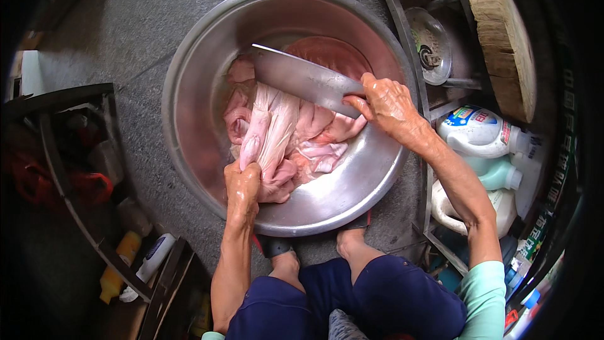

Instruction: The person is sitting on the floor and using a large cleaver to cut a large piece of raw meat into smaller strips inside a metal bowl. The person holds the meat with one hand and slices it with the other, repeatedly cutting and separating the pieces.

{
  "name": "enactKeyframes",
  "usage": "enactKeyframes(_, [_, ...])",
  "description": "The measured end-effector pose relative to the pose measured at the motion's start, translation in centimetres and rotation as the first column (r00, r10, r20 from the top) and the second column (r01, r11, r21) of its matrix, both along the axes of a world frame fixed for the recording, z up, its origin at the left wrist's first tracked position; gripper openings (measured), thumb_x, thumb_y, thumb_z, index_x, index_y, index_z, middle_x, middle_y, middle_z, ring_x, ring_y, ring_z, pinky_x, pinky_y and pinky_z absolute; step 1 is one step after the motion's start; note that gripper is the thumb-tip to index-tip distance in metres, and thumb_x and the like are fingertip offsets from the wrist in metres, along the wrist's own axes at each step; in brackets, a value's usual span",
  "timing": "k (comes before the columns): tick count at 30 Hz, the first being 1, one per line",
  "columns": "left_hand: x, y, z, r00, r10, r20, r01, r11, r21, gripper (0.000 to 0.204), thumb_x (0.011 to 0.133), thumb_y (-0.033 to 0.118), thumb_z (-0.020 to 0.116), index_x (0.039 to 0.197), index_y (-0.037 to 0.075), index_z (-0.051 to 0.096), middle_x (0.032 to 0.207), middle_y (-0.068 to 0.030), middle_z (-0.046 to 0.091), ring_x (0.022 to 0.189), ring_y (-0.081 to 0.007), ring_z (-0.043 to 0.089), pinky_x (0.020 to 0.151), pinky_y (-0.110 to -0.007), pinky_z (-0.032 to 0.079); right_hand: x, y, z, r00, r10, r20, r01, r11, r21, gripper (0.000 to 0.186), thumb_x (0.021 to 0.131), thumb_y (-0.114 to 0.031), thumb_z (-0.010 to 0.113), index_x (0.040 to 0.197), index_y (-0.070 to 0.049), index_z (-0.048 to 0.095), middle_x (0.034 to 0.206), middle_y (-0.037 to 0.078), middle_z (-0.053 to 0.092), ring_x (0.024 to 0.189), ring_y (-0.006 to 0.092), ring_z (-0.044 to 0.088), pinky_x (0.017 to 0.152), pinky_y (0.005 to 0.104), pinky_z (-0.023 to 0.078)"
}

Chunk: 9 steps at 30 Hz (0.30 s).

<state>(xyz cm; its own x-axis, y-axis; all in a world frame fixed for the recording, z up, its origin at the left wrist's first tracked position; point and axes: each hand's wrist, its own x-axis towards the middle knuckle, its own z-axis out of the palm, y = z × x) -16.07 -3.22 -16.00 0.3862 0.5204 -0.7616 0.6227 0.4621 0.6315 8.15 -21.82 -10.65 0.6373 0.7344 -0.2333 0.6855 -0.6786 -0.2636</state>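
Note:
A wide metal basin (358,198) stands on the floor in front of my feet, with several folds of pale pink raw offal (311,119) inside. My right hand (391,108) grips the handle end of a cleaver (302,79). Its broad blade slants up to the left over the basin and crosses the top of a long, stretched strip of offal (275,129). At the near left of the basin, my left hand (243,186) is closed on the lower end of this strip. Reddish liquid (333,53) shows behind the blade. The cleaver partly hides the offal beneath it.
On the right, a metal rack (423,94) holds a thick round wooden block (503,44), a clear lid-like dish (431,47) and several plastic jugs (475,131). At the left stands a dark shelf (82,195) with bottles (151,261). Grey floor (141,19) surrounds the basin.

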Motion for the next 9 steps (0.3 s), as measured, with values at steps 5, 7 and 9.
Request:
enactKeyframes(5, [0.4, -0.1, 1.8, 0.779, -0.505, -0.373, 0.627, 0.651, 0.429, 0.031, 0.079, 0.014, 0.057, 0.1, -0.006, 0.069, 0.089, -0.0327, 0.067, 0.085, -0.0492, 0.068, 0.079, -0.054, 0.052, 0.6, -0.7, 1.0, 0.999, -0.034, 0.009, 0.034, 0.998, -0.05, 0.035, 0.091, -0.029, 0.073, 0.088, 0.0, 0.054, 0.077, 0.023, 0.07, 0.075, 0.0434, 0.068, 0.064, 0.0492, 0.053])
enactKeyframes(7, [0.4, 0.2, 2.4, 0.618, -0.59, -0.521, 0.786, 0.471, 0.4, 0.034, 0.08, 0.015, 0.058, 0.106, -0.004, 0.068, 0.091, -0.0304, 0.069, 0.086, -0.0494, 0.067, 0.082, -0.053, 0.053, 0.9, -1.3, 1.8, 0.998, -0.053, 0.042, 0.053, 0.998, -0.014, 0.033, 0.091, -0.028, 0.072, 0.089, -0.001, 0.054, 0.081, 0.021, 0.071, 0.075, 0.0429, 0.068, 0.064, 0.0482, 0.054])
enactKeyframes(9, [0.6, 0.3, 2.4, 0.566, -0.605, -0.56, 0.824, 0.395, 0.406, 0.035, 0.081, 0.017, 0.06, 0.11, -0.001, 0.066, 0.111, -0.0334, 0.065, 0.094, -0.0484, 0.067, 0.087, -0.054, 0.052, 1.3, -1.7, 2.6, 0.99, -0.138, 0.008, 0.138, 0.99, 0.003, 0.034, 0.09, -0.031, 0.073, 0.091, 0.0, 0.057, 0.08, 0.022, 0.071, 0.077, 0.0423, 0.07, 0.067, 0.0488, 0.055])
